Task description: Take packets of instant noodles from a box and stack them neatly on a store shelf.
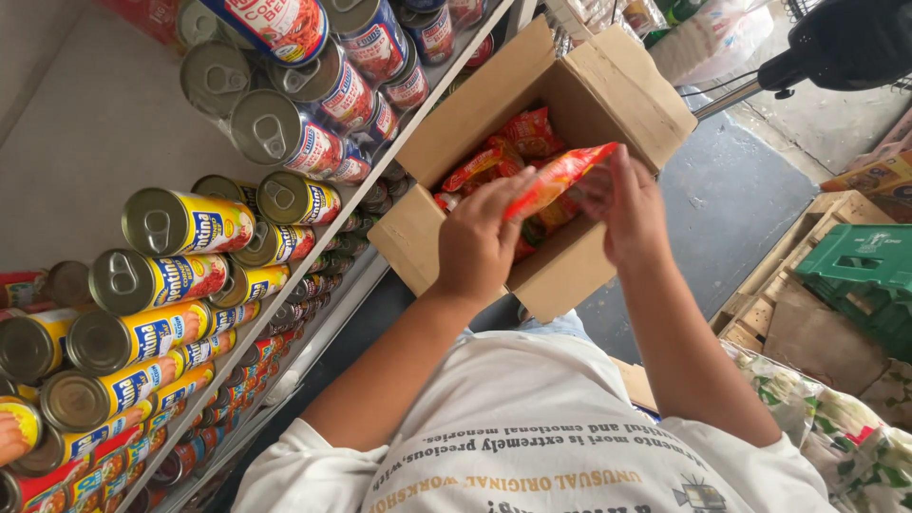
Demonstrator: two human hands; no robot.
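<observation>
Closest to the camera is a white t-shirt (541,446) with print on it, both forearms reaching out from it over an open cardboard box (608,90).

The left hand (475,242) is curled over one end of a red and orange snack packet (556,179), fingers wrapped down on it. The right hand (627,209) has the other end pinched between thumb and fingertips. So both hands are closed on the same packet, which sits lifted a bit above the box opening, slanting upward toward the right hand. More packets of the same kind (508,142) are stuffed inside the box underneath.

Just to the left of the box is a shelf edge (313,242) with rows of cans lying on their sides, pull-tab ends facing out: yellow-label cans (185,223) nearer, red-label cans (313,142) farther up. On the right there's a green plastic crate (860,261) on wooden slats, and a grey floor (722,204) beyond the box.

What could go wrong, I reckon: those packets look slick and thin, so two hands pulling opposite ends could tear or pop it. The box also seems to be resting against the shelf edge at a tilt, so a bump from an elbow might tip it. And the stacked cans are round, so one nudge could set them rolling.
</observation>
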